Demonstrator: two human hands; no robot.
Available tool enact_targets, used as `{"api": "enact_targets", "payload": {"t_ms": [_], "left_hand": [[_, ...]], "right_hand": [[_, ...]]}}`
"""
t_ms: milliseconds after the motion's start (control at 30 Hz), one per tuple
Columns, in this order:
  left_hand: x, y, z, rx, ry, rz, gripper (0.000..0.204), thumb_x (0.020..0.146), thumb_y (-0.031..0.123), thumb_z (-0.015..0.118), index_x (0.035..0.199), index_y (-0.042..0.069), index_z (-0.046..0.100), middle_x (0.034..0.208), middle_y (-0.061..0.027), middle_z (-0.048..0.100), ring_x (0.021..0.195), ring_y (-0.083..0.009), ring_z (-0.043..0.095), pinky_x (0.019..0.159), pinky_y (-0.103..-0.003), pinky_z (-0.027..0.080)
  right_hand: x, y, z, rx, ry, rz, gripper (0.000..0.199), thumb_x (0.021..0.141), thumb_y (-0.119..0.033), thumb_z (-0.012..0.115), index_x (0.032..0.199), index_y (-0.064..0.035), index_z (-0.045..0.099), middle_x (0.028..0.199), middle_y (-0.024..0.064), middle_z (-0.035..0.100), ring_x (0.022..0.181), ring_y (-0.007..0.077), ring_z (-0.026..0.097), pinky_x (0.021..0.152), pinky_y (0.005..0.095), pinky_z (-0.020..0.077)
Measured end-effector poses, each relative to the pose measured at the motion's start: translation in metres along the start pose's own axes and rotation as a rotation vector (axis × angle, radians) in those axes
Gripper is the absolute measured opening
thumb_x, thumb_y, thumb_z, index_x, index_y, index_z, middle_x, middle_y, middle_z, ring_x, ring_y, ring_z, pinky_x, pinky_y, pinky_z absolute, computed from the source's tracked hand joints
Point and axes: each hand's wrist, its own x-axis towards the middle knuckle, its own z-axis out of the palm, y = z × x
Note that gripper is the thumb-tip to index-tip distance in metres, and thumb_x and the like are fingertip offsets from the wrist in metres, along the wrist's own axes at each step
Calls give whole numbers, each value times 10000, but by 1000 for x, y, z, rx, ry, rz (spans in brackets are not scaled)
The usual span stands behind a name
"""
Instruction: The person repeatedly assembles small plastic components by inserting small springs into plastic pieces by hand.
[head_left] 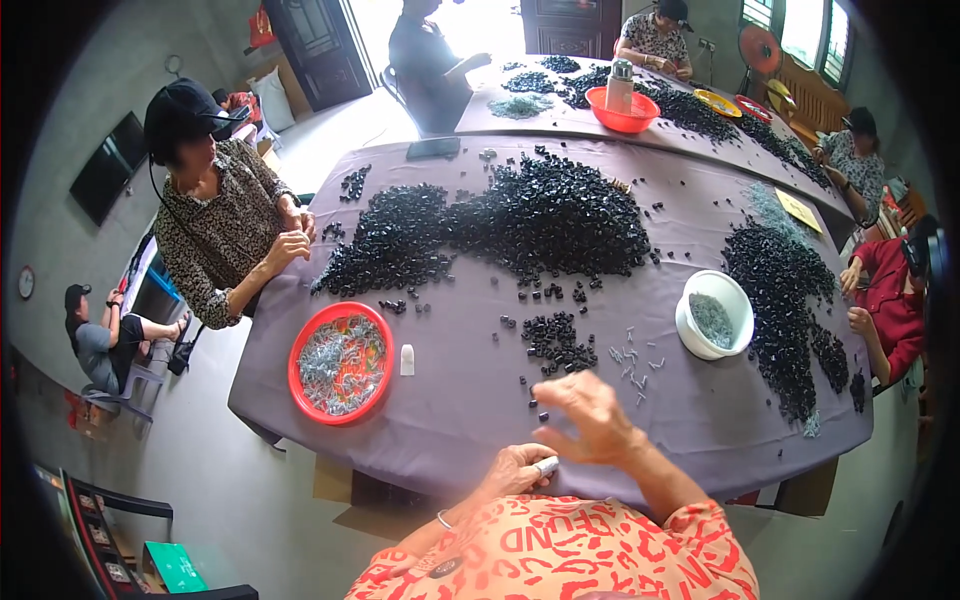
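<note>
My left hand (515, 468) is closed around a small whitish piece at the table's near edge. Just above it, my right hand (592, 415) hovers with fingers spread, palm down, holding nothing that I can see. Right beyond its fingertips lies a small cluster of black plastic parts (558, 340) and several loose silver metal bits (632, 358). A large heap of black parts (520, 225) covers the middle of the grey tablecloth (450, 400).
A red plate of silver bits (341, 362) sits at the left, a small white piece (407, 359) beside it. A white bowl (714, 314) of metal bits stands right, next to another black pile (785, 300). Other people sit around both tables.
</note>
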Motion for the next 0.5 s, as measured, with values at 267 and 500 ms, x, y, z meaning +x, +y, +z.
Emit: {"api": "enact_targets", "payload": {"t_ms": [267,500], "left_hand": [[-1,18,0,-43,63,-133,262,861,126,568,1100,49,642,808,-2,650,663,-50,588,528,-200,429],[-3,13,4,-124,174,-92,276,838,78,608,1109,41,632,779,-9,655,640,-50,594,529,-197,427]], "right_hand": [[61,-96,-81,241,462,-407,289,975,-284,456,1071,-18,516,716,74,643,581,170,598,579,323,464],[72,-140,-97,116,987,-515,336,829,-430,618,1000,-194,449,704,-43,448,621,116,439,494,286,371]]}}
